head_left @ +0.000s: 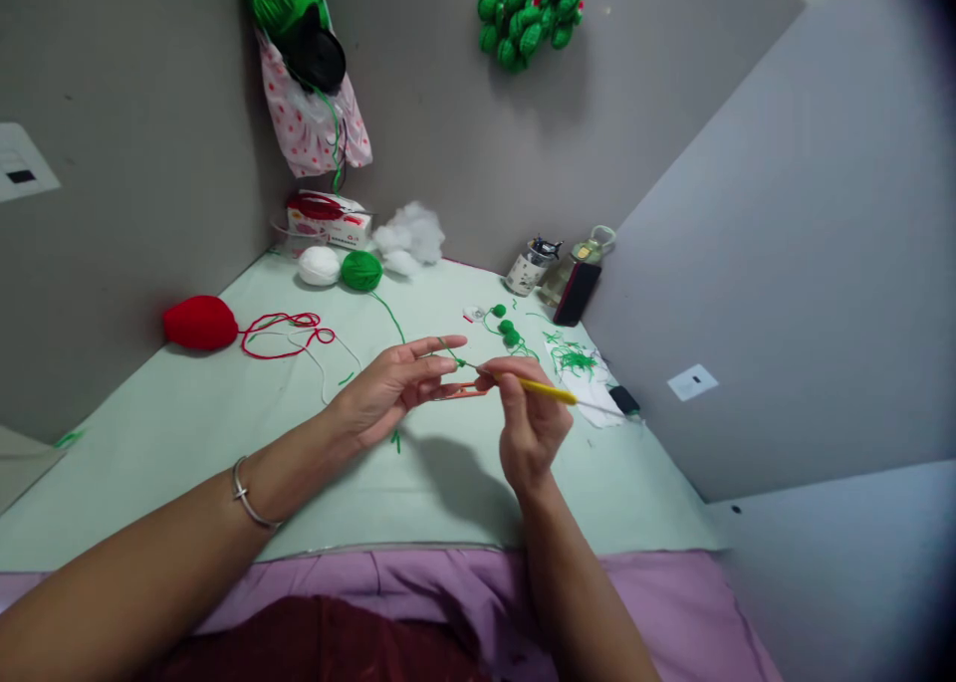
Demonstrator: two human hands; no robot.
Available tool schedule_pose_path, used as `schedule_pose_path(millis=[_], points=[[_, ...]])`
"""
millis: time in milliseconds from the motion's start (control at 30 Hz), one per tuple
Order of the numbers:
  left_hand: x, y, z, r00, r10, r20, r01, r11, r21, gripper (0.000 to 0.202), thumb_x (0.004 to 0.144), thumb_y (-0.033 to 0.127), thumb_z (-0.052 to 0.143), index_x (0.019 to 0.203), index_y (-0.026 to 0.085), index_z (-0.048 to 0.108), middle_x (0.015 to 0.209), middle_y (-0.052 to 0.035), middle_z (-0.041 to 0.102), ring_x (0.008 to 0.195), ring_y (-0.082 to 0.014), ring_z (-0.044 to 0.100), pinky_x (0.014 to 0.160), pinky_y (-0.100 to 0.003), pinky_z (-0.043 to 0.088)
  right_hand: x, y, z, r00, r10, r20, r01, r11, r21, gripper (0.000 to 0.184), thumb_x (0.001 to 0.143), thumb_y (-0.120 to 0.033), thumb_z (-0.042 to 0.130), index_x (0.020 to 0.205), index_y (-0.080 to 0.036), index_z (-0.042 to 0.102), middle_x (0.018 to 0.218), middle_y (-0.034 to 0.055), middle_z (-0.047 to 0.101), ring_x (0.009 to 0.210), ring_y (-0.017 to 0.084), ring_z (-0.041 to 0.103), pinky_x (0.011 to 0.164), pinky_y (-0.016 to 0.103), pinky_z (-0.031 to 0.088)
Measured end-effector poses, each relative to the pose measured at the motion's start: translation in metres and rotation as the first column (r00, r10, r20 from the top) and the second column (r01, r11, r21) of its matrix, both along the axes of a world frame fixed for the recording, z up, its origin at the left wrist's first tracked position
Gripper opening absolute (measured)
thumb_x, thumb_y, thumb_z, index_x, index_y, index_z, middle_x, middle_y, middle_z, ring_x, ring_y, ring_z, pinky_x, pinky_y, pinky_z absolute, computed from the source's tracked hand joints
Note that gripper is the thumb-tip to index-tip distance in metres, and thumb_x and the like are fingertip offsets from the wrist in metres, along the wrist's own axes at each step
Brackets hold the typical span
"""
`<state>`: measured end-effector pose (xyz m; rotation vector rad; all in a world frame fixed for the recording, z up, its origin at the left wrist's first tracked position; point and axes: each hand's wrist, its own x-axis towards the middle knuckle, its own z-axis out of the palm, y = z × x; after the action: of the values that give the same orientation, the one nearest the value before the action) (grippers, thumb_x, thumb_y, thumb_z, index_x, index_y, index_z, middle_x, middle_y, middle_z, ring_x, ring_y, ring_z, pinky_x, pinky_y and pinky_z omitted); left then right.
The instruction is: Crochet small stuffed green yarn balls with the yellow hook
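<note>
Pinched between thumb and fingers, a small piece of green yarn sits in my left hand, its index finger stretched out with the strand over it. My right hand grips a crochet hook with a yellow handle. The hook's thin metal tip meets the green stitches. An orange object shows just below, between the hands; its kind is partly hidden. The strand leads back toward a green yarn ball.
Behind are a white yarn ball, stuffing and a box. Red yarn lies left. To the right are small green balls, yarn scraps, a phone, a tin and a bottle.
</note>
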<state>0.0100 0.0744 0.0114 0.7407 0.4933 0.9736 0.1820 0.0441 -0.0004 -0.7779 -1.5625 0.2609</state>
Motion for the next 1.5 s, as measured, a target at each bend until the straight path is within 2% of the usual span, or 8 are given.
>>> schedule_pose_path(millis=[133,233,333,633,833,1067,1267,1500], points=[[0.003,-0.003,-0.001,0.998,0.063,-0.008,-0.063,0.997,0.053,0.041,0.078,0.013,0.082,0.119,0.015,0.075,0.077,0.0034,0.066,0.075,-0.0113,0.065,0.091,-0.034,0.056,0.000,0.003,0.005,0.970,0.119,-0.213,-0.163,0.965,-0.204,0.017,0.100,-0.028,0.059,0.096,-0.023,0.074,0.091,0.0025,0.070,0.070,0.014,0.067,0.065,0.031,0.059],[0.006,-0.006,-0.004,0.997,0.056,-0.045,-0.049,0.987,0.150,0.042,0.078,0.015,0.083,0.119,0.018,0.076,0.086,0.0001,0.072,0.086,-0.0156,0.068,0.098,-0.039,0.054,-0.001,0.005,0.007,0.981,0.129,-0.141,-0.158,0.965,-0.211,0.013,0.098,-0.028,0.064,0.098,-0.024,0.077,0.098,0.0040,0.075,0.086,0.017,0.071,0.073,0.032,0.060],[0.007,-0.006,-0.006,0.997,0.048,-0.065,-0.036,0.984,0.174,0.039,0.080,0.020,0.083,0.118,0.017,0.078,0.092,-0.0025,0.075,0.093,-0.0184,0.069,0.101,-0.041,0.052,-0.003,0.004,0.007,0.990,0.097,-0.101,-0.116,0.971,-0.208,0.016,0.099,-0.025,0.062,0.101,-0.025,0.077,0.095,0.0029,0.076,0.079,0.015,0.070,0.071,0.031,0.060],[0.010,-0.005,-0.009,1.000,0.029,-0.009,-0.028,0.999,0.022,0.033,0.085,0.018,0.080,0.117,0.014,0.078,0.100,-0.0072,0.078,0.094,-0.0160,0.070,0.097,-0.031,0.054,-0.004,0.004,-0.012,0.928,-0.206,0.311,0.141,0.965,0.220,0.037,0.095,-0.009,0.063,0.122,-0.033,0.074,0.113,0.0071,0.074,0.101,0.020,0.071,0.082,0.037,0.062],[0.006,-0.003,-0.005,0.999,-0.012,0.031,0.012,1.000,0.002,0.033,0.087,0.011,0.073,0.120,0.014,0.078,0.098,-0.0056,0.073,0.087,-0.0139,0.069,0.098,-0.033,0.058,-0.004,0.000,0.001,0.996,0.000,-0.084,-0.006,0.997,-0.073,0.022,0.101,-0.019,0.058,0.107,-0.028,0.077,0.096,0.0024,0.074,0.080,0.015,0.069,0.073,0.033,0.060],[0.002,0.000,-0.008,0.999,0.025,0.035,-0.026,0.999,0.024,0.023,0.085,0.012,0.074,0.107,0.016,0.082,0.086,-0.0022,0.069,0.079,-0.0117,0.065,0.093,-0.031,0.057,0.002,0.006,0.008,0.884,0.110,-0.455,-0.254,0.929,-0.269,0.017,0.096,-0.032,0.066,0.089,-0.021,0.077,0.086,0.0022,0.075,0.066,0.012,0.066,0.064,0.027,0.056],[0.007,-0.003,-0.009,0.998,0.045,-0.050,-0.038,0.990,0.133,0.052,0.076,0.013,0.082,0.128,0.021,0.074,0.080,0.0025,0.067,0.084,-0.0146,0.065,0.101,-0.039,0.051,0.000,0.006,0.005,0.949,0.171,-0.265,-0.258,0.903,-0.344,0.013,0.095,-0.033,0.068,0.095,-0.024,0.079,0.093,0.0021,0.076,0.075,0.013,0.068,0.069,0.028,0.058],[0.005,-0.004,-0.005,0.984,0.120,-0.134,-0.095,0.979,0.179,0.037,0.078,0.026,0.083,0.114,0.019,0.080,0.082,0.0006,0.066,0.080,-0.0146,0.061,0.081,-0.030,0.045,0.003,0.009,0.003,0.929,0.145,-0.339,-0.262,0.907,-0.329,0.020,0.100,-0.036,0.061,0.096,-0.020,0.072,0.089,0.0041,0.077,0.070,0.015,0.071,0.067,0.031,0.061]])
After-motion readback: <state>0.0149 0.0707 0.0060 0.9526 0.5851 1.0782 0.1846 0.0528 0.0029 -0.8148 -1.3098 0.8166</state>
